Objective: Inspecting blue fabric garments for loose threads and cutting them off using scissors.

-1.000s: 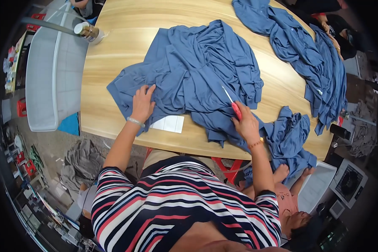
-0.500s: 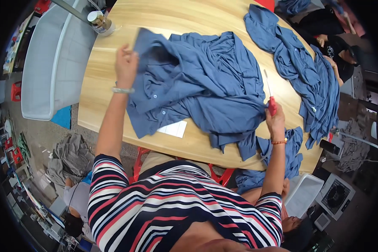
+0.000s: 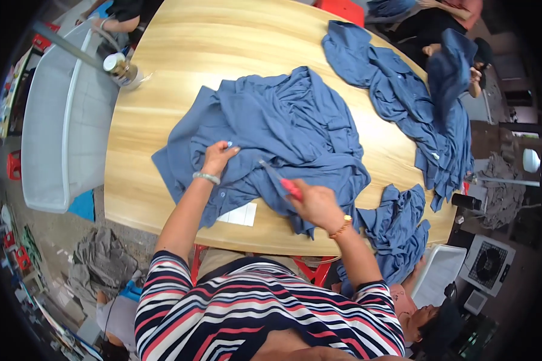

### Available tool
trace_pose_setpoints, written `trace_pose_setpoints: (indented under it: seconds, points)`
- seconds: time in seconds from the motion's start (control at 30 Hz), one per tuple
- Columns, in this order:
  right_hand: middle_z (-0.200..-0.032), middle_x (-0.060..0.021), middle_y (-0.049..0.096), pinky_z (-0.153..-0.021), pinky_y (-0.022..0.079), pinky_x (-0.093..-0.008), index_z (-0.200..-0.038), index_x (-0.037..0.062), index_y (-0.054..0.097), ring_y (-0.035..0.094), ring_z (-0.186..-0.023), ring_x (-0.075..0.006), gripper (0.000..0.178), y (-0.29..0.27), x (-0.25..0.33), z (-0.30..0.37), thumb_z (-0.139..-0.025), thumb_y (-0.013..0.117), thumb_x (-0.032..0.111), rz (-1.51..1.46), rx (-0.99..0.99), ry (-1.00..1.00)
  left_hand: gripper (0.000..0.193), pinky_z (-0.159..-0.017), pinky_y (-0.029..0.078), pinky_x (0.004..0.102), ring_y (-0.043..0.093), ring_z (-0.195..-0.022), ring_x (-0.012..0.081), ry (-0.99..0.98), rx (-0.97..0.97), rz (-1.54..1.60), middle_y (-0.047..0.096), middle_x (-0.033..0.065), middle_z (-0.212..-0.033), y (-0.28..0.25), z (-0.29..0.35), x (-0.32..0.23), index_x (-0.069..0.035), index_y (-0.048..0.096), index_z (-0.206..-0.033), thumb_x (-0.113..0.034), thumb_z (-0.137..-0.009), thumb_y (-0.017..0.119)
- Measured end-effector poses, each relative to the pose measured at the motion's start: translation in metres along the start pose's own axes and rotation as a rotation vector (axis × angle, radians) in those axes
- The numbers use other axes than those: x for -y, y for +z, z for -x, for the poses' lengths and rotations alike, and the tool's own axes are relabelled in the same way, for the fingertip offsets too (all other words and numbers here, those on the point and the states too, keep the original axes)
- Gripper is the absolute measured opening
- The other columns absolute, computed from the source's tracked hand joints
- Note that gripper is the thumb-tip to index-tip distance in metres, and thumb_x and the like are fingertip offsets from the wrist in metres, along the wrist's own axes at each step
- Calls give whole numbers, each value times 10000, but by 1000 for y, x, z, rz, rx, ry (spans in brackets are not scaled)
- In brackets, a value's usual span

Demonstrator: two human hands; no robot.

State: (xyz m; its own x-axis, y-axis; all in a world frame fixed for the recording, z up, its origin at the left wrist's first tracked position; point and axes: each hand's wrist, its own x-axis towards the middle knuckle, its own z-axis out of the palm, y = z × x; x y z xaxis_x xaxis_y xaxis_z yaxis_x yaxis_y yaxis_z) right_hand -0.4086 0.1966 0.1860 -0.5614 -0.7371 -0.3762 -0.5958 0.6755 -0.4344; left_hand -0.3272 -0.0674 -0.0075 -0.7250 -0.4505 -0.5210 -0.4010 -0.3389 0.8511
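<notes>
A rumpled blue-grey shirt (image 3: 283,114) with pale buttons lies spread on the wooden table (image 3: 180,48) in front of me. My left hand (image 3: 218,157) pinches its cloth beside a small button, thumb and forefinger close together. To the right, my right hand (image 3: 316,203) is closed round the red handle of a slim tool (image 3: 291,189). Its thin metal blade points up and left, just over the shirt and a short way from my left fingers. Blur hides the exact kind of tool. A white sheet of paper (image 3: 239,215) sticks out from under the shirt's near edge.
More blue garments lie along the table's right side (image 3: 397,90) and near right edge (image 3: 397,222). A co-worker at the far right lifts part of one (image 3: 454,72). A lidded jar (image 3: 121,69) stands at the left edge by a large white tub (image 3: 48,138).
My left hand has come down from the shirt's raised left part, now lying flat, to its front. My right hand has brought the red-handled tool leftward over the cloth.
</notes>
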Motion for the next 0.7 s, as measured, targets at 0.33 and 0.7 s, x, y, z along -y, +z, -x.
trace_pose_setpoints:
  seconds: [0.33,0.7]
  points:
    - [-707,-188,622,-596,460,-504,-949,59,545,623,-696,-397,237,20,12,-2,-873,548,284,-100,41,-122,225,-690,442,252,520,-747,92,238,-65,-121,605,13,-809,-14,28,12,9,650,-913,-187,-835,727]
    - [-781,-181,640,-632,473,-485,-1008,82,519,625,-735,-404,259,28,-11,9,-870,588,290,-157,41,-75,381,-975,405,335,549,-1068,227,-226,143,661,632,103,-1110,-37,21,-7,1,606,-1119,-317,-909,619]
